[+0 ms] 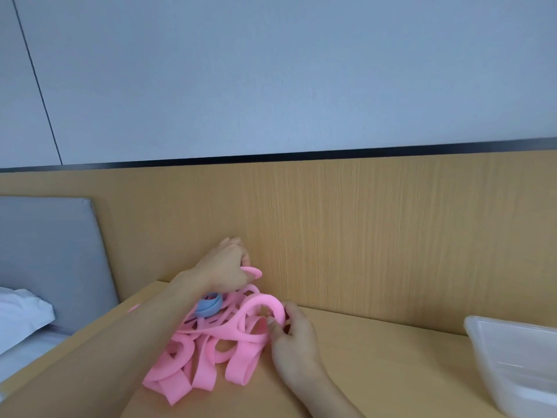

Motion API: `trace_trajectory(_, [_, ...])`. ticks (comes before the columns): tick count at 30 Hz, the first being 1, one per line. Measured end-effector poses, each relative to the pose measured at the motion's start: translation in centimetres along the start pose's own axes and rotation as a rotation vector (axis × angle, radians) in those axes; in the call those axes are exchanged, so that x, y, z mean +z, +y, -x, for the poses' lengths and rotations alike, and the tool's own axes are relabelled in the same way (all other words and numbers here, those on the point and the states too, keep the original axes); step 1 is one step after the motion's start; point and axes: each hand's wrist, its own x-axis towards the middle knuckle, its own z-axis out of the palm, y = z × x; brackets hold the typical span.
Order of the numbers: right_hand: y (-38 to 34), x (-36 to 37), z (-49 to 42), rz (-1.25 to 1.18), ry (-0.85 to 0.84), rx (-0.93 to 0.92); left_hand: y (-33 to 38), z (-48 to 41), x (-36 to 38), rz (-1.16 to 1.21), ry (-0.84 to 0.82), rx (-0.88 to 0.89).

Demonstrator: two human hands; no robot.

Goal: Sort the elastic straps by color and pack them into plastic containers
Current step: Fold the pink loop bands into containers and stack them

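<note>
1. Reaches with left hand (224, 267) over the pink elastic straps (208, 354), fingers curled round a pink strap end (251, 270), close to the wooden wall panel (331, 224).
2. Pinches a raised pink loop (265, 306) with right hand (294, 339), beside the heap.
3. Blue strap (208, 307) tucked below left wrist.
4. Open table (391, 372) right of right hand; clear plastic container (512, 357) well apart beyond.
5. Table edge left of left forearm, bed (27, 354) past it.

One blue strap (208, 307), one clear container (512, 357), many pink straps (211, 357) (tangled, uncountable).
</note>
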Motion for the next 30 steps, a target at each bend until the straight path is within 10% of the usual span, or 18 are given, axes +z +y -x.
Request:
trace_trajectory(7, [-1.6,-0.7,0.4,-0.046,0.007,0.009,1.4,2.6,-4.5,0.526,-0.047,-0.162])
trace_trajectory(30, [-16.2,-6.3,-4.8,-0.164,0.086,-0.124,8.3,5.7,-12.3,0.685,-0.029,0.09])
